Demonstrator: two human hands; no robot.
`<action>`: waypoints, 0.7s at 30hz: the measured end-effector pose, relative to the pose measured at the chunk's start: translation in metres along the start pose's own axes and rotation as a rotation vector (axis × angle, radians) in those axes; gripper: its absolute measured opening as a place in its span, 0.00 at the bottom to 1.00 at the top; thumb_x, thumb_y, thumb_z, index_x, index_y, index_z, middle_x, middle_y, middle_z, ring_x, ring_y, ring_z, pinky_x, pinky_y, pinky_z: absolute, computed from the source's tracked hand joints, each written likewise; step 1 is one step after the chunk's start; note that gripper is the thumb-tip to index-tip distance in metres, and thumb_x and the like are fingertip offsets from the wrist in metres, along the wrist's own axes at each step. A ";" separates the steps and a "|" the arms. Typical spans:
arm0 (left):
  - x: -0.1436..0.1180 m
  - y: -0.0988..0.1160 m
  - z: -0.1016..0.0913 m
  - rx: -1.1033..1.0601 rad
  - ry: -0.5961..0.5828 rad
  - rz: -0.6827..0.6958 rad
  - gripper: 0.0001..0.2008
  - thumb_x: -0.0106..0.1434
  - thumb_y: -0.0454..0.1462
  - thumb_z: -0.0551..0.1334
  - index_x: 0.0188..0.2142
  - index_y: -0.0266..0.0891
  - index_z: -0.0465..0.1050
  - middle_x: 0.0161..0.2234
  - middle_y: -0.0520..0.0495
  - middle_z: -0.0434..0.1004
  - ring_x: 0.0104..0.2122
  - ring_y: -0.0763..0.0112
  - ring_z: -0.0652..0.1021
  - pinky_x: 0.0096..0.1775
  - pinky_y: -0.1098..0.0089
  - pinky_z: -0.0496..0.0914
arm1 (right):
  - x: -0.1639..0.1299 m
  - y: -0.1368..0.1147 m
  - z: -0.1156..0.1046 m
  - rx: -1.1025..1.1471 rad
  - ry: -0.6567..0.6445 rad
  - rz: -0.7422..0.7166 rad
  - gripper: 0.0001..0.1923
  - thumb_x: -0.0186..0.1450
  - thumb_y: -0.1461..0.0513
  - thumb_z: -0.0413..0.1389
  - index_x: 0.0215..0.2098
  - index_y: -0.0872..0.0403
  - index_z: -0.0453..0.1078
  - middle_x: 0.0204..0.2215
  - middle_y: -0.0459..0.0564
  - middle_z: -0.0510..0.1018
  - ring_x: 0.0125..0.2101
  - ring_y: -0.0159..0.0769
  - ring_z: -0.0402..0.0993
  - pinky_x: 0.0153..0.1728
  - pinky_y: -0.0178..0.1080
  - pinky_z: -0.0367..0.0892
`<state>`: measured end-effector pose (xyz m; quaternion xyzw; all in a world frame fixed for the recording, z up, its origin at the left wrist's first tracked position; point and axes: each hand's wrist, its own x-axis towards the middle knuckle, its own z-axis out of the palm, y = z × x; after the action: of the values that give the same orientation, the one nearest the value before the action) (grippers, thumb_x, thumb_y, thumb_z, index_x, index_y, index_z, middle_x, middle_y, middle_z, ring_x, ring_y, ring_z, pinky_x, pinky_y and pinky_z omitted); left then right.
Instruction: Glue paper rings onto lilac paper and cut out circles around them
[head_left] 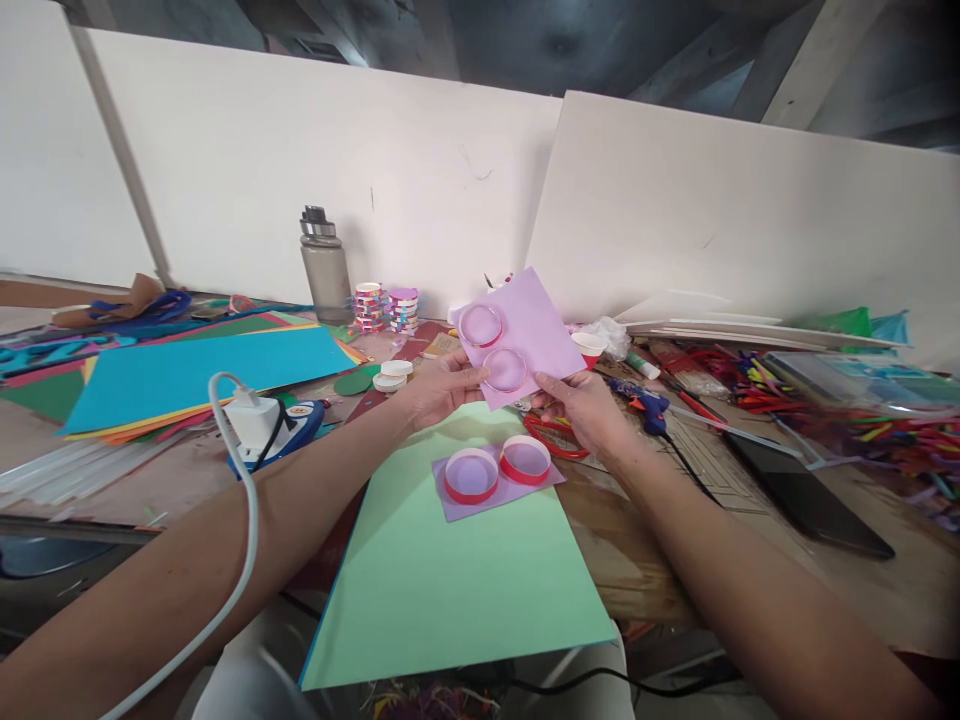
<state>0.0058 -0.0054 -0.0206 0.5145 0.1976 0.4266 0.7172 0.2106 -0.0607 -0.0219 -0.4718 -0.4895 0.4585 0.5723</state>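
Well out to the left of the left hand, a blue sheet lies flat on other coloured sheets, probably stacked to save room. White discs sit just beside that hand, presumably for easy reach. The left hand pinches the lower left edge of a purple card, its thumb on the front. Below and between the hands, a green sheet carries a second purple card, perhaps as a clean work surface. The right hand grips the held card's lower right edge; this two-sided hold seems meant to keep it steady and tilted into view. Just right of that hand lies a blue glue gun.

The held card is plain, with two thin-edged, pinkish circles; whether they stand raised, I cannot tell. The lower card bears two upright rings, red outside and pale inside.
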 end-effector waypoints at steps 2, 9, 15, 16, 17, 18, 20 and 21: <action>0.000 -0.002 0.001 0.005 -0.001 -0.001 0.20 0.50 0.33 0.74 0.44 0.35 0.77 0.43 0.40 0.82 0.40 0.63 0.81 0.45 0.62 0.75 | 0.000 0.001 0.000 -0.050 0.007 -0.012 0.19 0.48 0.51 0.70 0.23 0.57 0.74 0.19 0.50 0.78 0.17 0.31 0.69 0.16 0.33 0.63; 0.003 -0.003 -0.003 0.020 0.004 0.011 0.20 0.50 0.35 0.75 0.43 0.34 0.78 0.41 0.40 0.82 0.38 0.63 0.82 0.45 0.61 0.75 | -0.001 0.000 0.001 -0.049 0.004 -0.044 0.19 0.47 0.49 0.70 0.25 0.56 0.75 0.20 0.48 0.77 0.20 0.31 0.71 0.16 0.31 0.63; 0.002 -0.002 -0.002 -0.015 -0.003 0.006 0.19 0.51 0.34 0.74 0.43 0.34 0.77 0.41 0.41 0.82 0.37 0.64 0.82 0.43 0.62 0.75 | 0.000 0.001 -0.001 -0.068 0.013 -0.035 0.21 0.46 0.49 0.70 0.24 0.57 0.73 0.18 0.48 0.77 0.18 0.29 0.68 0.15 0.30 0.60; 0.001 -0.001 -0.001 -0.030 0.004 0.001 0.18 0.52 0.35 0.73 0.43 0.34 0.77 0.41 0.41 0.82 0.37 0.64 0.82 0.43 0.62 0.76 | 0.000 0.002 -0.001 -0.072 0.015 -0.038 0.21 0.47 0.49 0.70 0.24 0.56 0.73 0.18 0.48 0.77 0.17 0.29 0.68 0.15 0.31 0.60; 0.001 -0.001 -0.001 -0.048 0.012 -0.003 0.17 0.54 0.36 0.72 0.43 0.35 0.77 0.41 0.41 0.82 0.37 0.63 0.82 0.42 0.62 0.76 | 0.000 0.002 -0.001 -0.074 0.015 -0.042 0.20 0.47 0.49 0.70 0.24 0.56 0.73 0.18 0.48 0.76 0.17 0.29 0.68 0.16 0.31 0.61; 0.002 -0.001 -0.001 -0.069 0.021 -0.007 0.16 0.55 0.37 0.71 0.43 0.35 0.76 0.41 0.40 0.82 0.37 0.63 0.82 0.41 0.62 0.77 | 0.000 0.002 -0.002 -0.076 0.013 -0.047 0.20 0.47 0.50 0.70 0.24 0.56 0.73 0.18 0.48 0.76 0.17 0.29 0.68 0.16 0.31 0.61; 0.003 0.001 -0.002 -0.110 0.041 -0.009 0.15 0.58 0.41 0.69 0.44 0.36 0.76 0.41 0.39 0.82 0.38 0.62 0.82 0.41 0.62 0.77 | 0.000 0.002 -0.002 -0.085 0.009 -0.049 0.19 0.48 0.51 0.69 0.25 0.55 0.72 0.18 0.47 0.76 0.17 0.29 0.67 0.16 0.32 0.61; 0.003 0.002 -0.004 -0.124 0.056 0.002 0.16 0.60 0.42 0.68 0.44 0.36 0.75 0.42 0.39 0.82 0.38 0.62 0.82 0.41 0.62 0.77 | 0.000 0.001 -0.002 -0.094 0.007 -0.047 0.18 0.48 0.51 0.69 0.24 0.55 0.72 0.18 0.46 0.75 0.17 0.29 0.67 0.16 0.32 0.60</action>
<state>0.0043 -0.0004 -0.0197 0.4570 0.1901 0.4532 0.7414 0.2129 -0.0611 -0.0232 -0.4883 -0.5194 0.4198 0.5618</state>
